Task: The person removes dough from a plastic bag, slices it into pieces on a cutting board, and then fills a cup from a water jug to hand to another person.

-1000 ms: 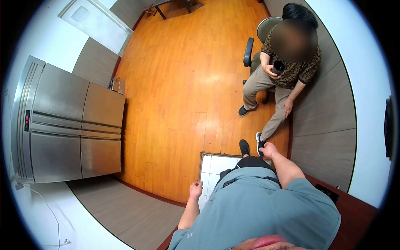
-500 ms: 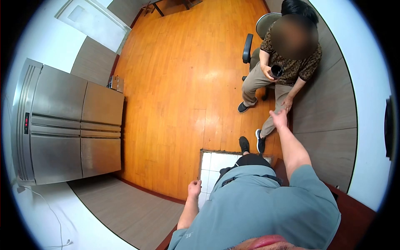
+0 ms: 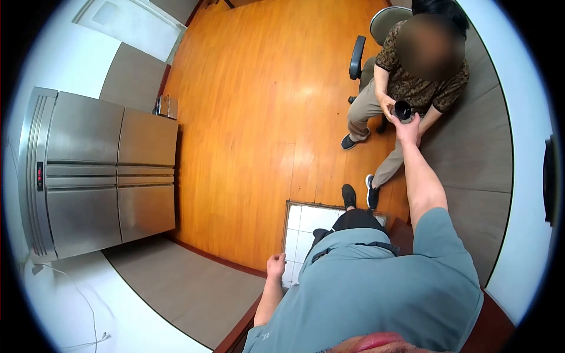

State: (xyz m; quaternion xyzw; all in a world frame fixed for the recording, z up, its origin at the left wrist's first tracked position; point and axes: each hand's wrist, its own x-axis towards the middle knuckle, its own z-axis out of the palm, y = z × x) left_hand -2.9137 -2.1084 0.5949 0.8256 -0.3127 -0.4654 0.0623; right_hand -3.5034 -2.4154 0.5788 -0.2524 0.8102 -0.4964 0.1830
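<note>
My right hand (image 3: 408,127) is stretched far forward and meets a dark cup (image 3: 403,110) that a seated person (image 3: 412,88) holds out in one hand. My fingers touch the cup's underside; whether they grip it cannot be told. My left hand (image 3: 275,266) hangs by my side in a loose fist and holds nothing. My grey-green shirt fills the lower frame.
The person sits on an office chair (image 3: 376,35) against the grey wall panel on the right. A stainless steel fridge (image 3: 100,176) stands at the left. Orange wooden floor (image 3: 259,117) lies between, with a white tiled patch (image 3: 306,220) near my feet.
My right arm has risen from beside my hip and reached forward to the cup. The seated person has lifted the cup towards my hand. My left hand has stayed at my side.
</note>
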